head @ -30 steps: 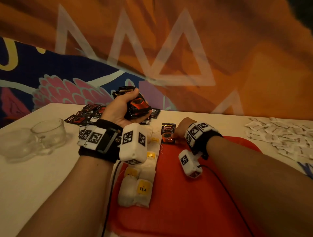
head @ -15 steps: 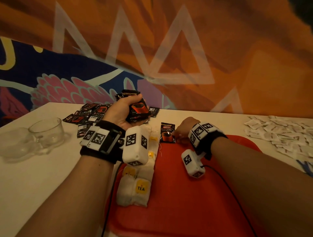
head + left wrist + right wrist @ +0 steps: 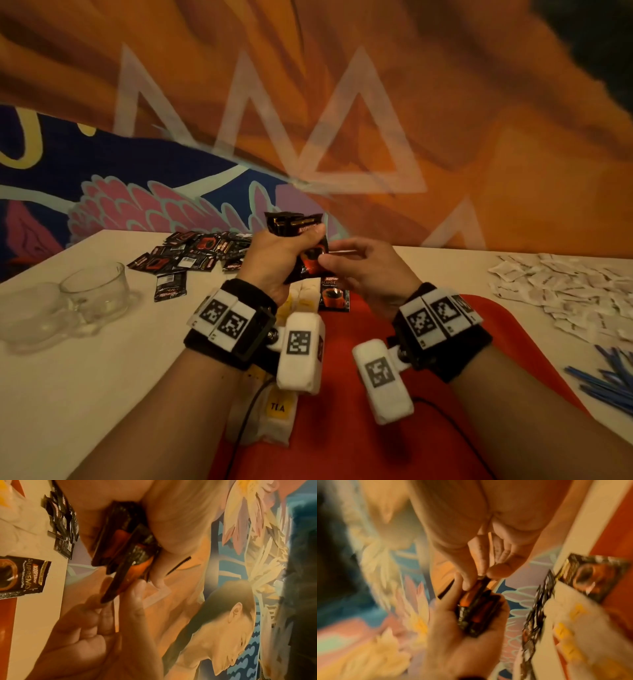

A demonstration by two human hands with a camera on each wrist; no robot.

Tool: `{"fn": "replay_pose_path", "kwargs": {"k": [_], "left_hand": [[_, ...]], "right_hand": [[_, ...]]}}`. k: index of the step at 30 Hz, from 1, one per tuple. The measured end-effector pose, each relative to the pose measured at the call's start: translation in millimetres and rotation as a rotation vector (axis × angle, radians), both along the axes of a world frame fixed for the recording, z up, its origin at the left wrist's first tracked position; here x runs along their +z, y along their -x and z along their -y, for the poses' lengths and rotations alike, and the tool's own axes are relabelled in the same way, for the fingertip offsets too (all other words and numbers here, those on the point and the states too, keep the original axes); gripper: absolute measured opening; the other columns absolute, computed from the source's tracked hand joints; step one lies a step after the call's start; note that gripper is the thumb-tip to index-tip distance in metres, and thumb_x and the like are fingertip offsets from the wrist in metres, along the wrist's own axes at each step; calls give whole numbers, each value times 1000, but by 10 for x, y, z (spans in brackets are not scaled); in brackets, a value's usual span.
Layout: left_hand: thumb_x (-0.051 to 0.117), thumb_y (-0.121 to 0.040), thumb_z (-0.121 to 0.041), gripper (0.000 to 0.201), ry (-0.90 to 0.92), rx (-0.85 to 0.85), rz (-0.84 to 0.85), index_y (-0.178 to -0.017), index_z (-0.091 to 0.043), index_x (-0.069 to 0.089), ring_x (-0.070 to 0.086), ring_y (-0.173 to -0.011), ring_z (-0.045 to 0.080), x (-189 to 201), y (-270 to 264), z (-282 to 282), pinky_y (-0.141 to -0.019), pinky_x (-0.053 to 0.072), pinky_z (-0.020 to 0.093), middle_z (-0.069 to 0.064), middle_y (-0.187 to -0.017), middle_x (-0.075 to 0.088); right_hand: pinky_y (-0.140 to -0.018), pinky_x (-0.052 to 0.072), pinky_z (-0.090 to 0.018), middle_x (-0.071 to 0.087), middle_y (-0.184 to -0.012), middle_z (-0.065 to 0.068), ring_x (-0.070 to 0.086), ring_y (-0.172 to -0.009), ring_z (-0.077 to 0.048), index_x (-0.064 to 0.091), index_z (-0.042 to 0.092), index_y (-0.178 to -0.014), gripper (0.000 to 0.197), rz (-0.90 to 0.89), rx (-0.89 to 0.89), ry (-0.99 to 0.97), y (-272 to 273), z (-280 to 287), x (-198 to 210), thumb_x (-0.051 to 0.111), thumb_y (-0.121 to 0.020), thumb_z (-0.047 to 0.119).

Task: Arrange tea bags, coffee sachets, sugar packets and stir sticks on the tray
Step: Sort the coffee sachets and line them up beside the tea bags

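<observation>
My left hand has its grip curled tight round a stack of black-and-red foil coffee sachets, raised above the far edge of the flat red plastic tray. My right hand comes in from 3 o'clock; in the right wrist view its thumb and forefinger pinch the edge of the outermost sachet in that stack, the other fingers loose. So the sachets sit inside the left grip, and the right grip touches only their near edge.

One single coffee sachet lies flat at the tray's 12 o'clock edge, just below both hands. A column of white tea bags with yellow tags runs along the tray's 9 o'clock side, partly hidden by my left wrist.

On the pale tabletop, a scattered heap of loose black coffee sachets lies at 11 o'clock of the tray. A pile of white paper sugar packets spreads at 2 o'clock, and thin blue stir sticks lie at 3 o'clock. Two clear glass cups stand at 9 o'clock, well apart from the tray.
</observation>
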State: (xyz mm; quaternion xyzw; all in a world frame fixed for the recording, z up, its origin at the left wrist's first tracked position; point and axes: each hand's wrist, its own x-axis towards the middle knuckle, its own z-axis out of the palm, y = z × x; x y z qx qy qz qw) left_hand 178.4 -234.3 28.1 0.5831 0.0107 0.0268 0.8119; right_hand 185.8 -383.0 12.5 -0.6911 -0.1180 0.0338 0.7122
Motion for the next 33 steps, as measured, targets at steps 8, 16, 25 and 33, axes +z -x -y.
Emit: {"fn": "replay_pose_path", "kwargs": {"k": [8,16,25,33], "left_hand": [[73,-75,-22,38,230,-101,62,-109,-7,67,67,-89,31,53,11,2,-78,56,43,15,-98,67],[73,-79,-21,53,201,-69,76,-126,0,58,68,-103,39,78,21,-78,-86,56,50,23,-112,66],[70,-78,-12,36,146,-143,-16,-111,-2,63,71,-91,38,101,15,-86,-77,59,51,21,-101,68],[57,-96,-12,10,215,-15,-95,-105,-11,55,60,-60,16,40,-115,-196,-65,54,34,3,-73,62]], "right_hand": [[-74,54,-26,73,-85,-1,69,-80,-12,72,19,-85,18,286,-133,254,-28,121,44,85,-73,16],[-65,52,-22,75,-84,-7,69,-72,-9,74,7,-86,16,291,-101,235,-39,230,69,83,-73,8],[-63,47,-18,73,-78,-3,64,-66,-3,76,6,-87,13,282,-70,284,-73,286,34,82,-75,7],[-61,50,-29,70,-74,-3,64,-66,-13,71,21,-77,10,78,-141,625,-308,574,-77,79,-81,15]]}}
